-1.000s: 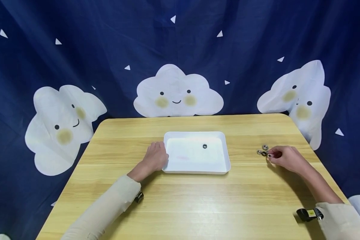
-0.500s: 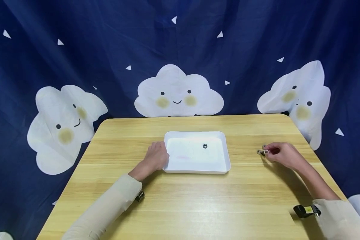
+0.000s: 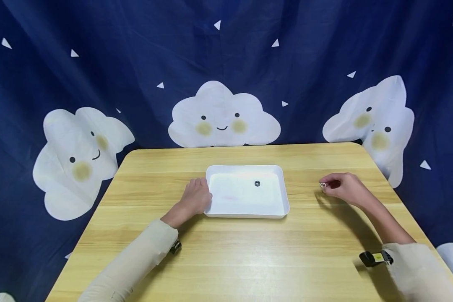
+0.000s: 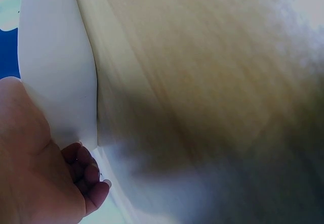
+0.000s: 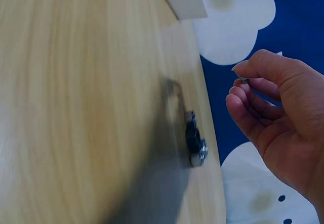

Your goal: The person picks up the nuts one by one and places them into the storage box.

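Note:
A white tray [image 3: 245, 216] lies on the wooden table, and a dark hex nut [image 3: 257, 183] rests inside it, right of the middle. At the tray's left end, my left hand [image 3: 195, 197] grips the rim; its curled fingers [image 4: 91, 173] show in the left wrist view. Off to the tray's right, my right hand [image 3: 343, 188] pinches a small metal nut [image 3: 322, 185] between thumb and fingertips, raised above the table. Only a sliver of that nut shows in the right wrist view. Several other small metal pieces [image 5: 195, 139] lie clustered on the table there; the right hand hides them in the head view.
The wooden table [image 3: 249, 260] reaches back to a dark blue curtain [image 3: 226, 42] printed with white clouds. A black wrist camera [image 3: 375, 257] sits at the right sleeve, low over the table.
My right hand has lifted away from the cluster of metal pieces and moved left and slightly farther back, carrying the pinched nut. My left hand and the tray have stayed in place.

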### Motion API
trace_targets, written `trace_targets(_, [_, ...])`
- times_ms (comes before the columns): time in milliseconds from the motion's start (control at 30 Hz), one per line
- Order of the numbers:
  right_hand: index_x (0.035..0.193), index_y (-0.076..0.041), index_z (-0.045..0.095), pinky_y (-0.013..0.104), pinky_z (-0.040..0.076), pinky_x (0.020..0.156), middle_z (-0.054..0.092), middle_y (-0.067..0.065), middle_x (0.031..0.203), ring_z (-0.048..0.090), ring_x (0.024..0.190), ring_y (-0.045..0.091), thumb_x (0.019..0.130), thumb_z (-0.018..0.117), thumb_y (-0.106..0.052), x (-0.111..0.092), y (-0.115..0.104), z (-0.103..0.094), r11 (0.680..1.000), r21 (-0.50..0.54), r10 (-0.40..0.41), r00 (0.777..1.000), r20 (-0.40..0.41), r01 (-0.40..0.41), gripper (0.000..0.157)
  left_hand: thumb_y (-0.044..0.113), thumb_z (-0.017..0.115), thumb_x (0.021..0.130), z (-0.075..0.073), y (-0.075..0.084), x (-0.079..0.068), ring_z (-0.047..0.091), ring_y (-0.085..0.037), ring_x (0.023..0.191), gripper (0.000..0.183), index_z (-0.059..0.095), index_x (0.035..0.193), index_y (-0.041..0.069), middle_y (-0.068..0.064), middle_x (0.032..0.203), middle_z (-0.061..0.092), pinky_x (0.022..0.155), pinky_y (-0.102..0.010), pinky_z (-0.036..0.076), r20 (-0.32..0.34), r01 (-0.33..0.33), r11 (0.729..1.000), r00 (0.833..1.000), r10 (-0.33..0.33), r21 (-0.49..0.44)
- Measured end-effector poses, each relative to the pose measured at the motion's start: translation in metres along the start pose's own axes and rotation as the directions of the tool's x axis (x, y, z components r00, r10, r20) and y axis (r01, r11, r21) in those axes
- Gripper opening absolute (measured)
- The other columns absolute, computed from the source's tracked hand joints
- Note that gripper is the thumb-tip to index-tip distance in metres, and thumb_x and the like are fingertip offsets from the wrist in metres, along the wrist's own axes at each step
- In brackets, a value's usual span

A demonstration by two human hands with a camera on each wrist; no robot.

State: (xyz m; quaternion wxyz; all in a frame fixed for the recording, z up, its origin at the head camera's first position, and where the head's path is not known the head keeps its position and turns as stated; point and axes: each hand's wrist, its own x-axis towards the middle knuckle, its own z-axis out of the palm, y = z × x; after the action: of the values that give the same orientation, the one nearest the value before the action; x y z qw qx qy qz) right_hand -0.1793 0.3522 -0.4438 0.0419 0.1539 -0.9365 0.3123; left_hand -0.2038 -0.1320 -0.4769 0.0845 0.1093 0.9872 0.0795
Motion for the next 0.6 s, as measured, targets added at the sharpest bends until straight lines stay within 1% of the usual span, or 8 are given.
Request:
trace_targets(167, [0.103,0.000,0.078,0.013,0.049,0.066,0.077,0.007,0.087,0.059,0.074,-0.009,0.086,0.076,-0.007,0.008,-0.015,0.002,0.999,0.034,-0.013,1.000,-0.001,0.013,0.019,0.026,0.048,0.102,0.000,0.000,0.000,0.039,-0.032,0.101,0.031,0.044,0.115,-0.002,-0.014,0.104,0.045,0.087,-0.040,0.035,-0.008,-0.004,1.000,1.000,0.004,-0.011])
trace_targets(333, [0.107,0.001,0.078,0.013,0.049,0.065,0.078,0.010,0.092,0.060,0.076,-0.008,0.088,0.076,-0.010,0.017,-0.029,0.005,0.997,0.082,0.002,1.000,0.016,-0.003,0.022,0.026,0.048,0.102,0.002,-0.001,0.001,0.039,-0.031,0.102,0.032,0.044,0.117,-0.002,-0.013,0.106,0.045,0.089,-0.040,0.036,-0.008,0.004,1.000,1.000,-0.005,-0.023])
trace_targets(600, [0.106,-0.001,0.078,0.015,0.050,0.067,0.078,0.009,0.092,0.061,0.076,-0.004,0.089,0.077,-0.013,0.030,-0.041,0.012,0.997,0.073,0.032,0.999,0.029,-0.034,0.020,0.025,0.049,0.102,0.000,-0.001,-0.001,0.039,-0.031,0.101,0.031,0.045,0.115,-0.002,-0.013,0.104,0.046,0.087,-0.040,0.036,-0.013,-0.002,0.999,1.000,0.001,-0.036])
